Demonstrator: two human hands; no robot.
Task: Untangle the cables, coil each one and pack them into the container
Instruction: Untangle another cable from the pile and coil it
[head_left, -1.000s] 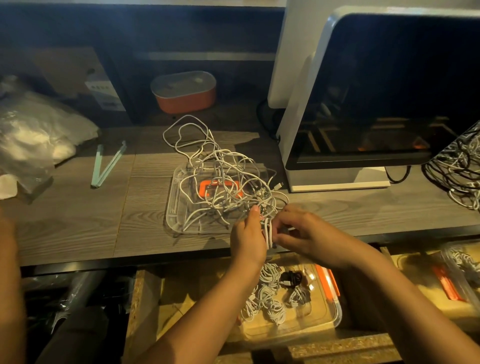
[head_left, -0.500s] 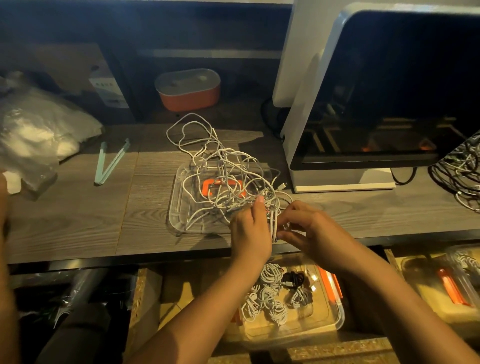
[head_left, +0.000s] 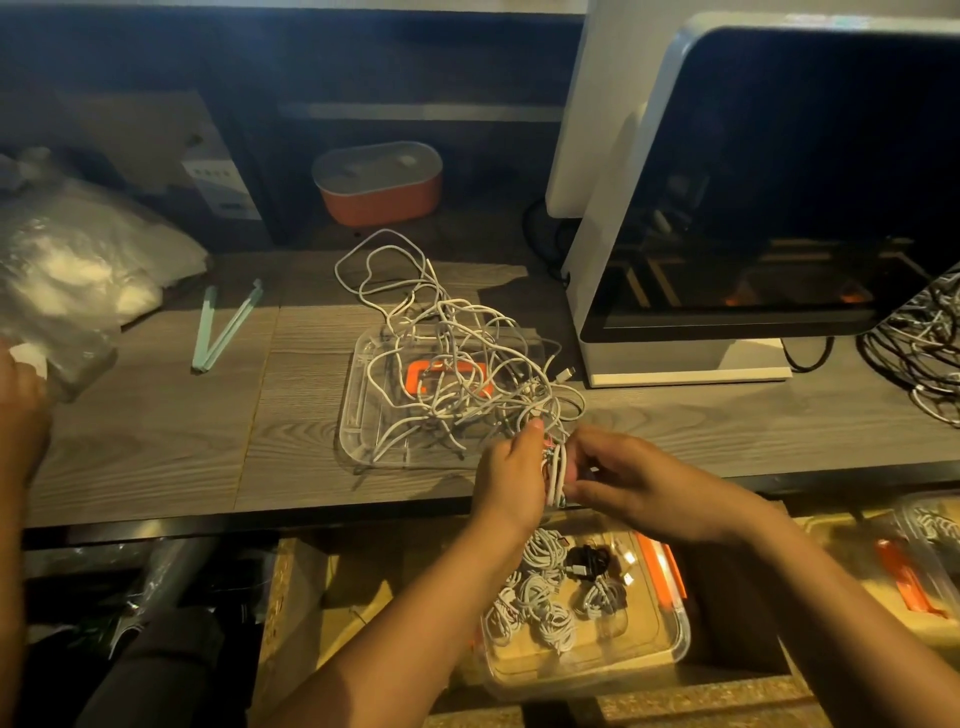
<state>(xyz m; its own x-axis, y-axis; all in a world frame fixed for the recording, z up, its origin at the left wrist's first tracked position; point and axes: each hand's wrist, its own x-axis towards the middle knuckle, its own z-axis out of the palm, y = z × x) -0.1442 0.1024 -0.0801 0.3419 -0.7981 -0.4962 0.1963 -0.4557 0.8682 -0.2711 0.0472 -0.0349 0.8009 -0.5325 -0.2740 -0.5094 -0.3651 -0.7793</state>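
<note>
1. Nearest, below the table edge, a clear container (head_left: 675, 642) with an orange side latch sits open. It holds several coiled cables (head_left: 540, 608), small tight white rings lying side by side, and one black coil (head_left: 587, 564) at the far side.
2. Above it, at the table's near edge, the left hand (head_left: 511, 478) curls its fingers round a white cable bundle (head_left: 556, 467), with the thumb raised. The bundle is a short, narrow set of loops standing upright between the two hands.
3. The right hand (head_left: 639, 483) pinches the same bundle from the other side, its fingertips closed on the loops.
4. Strands run from the bundle into the cable tangle (head_left: 457, 353), a loose heap of thin white leads crossing each other, with a plug end poking out at the right.
5. The tangle lies on a clear tray (head_left: 353, 431) with an orange piece (head_left: 447, 376) at its middle, and some loops spill past its far rim onto the wood-grain table (head_left: 156, 441).
6. To the left lie a pale green clip (head_left: 223, 327) and a crumpled plastic bag (head_left: 67, 260).
7. At the right edge is a second tangle (head_left: 924, 353), black and white.
8. Farthest stand an orange box (head_left: 379, 187) with a grey lid and a white machine (head_left: 779, 182) with a dark front.
</note>
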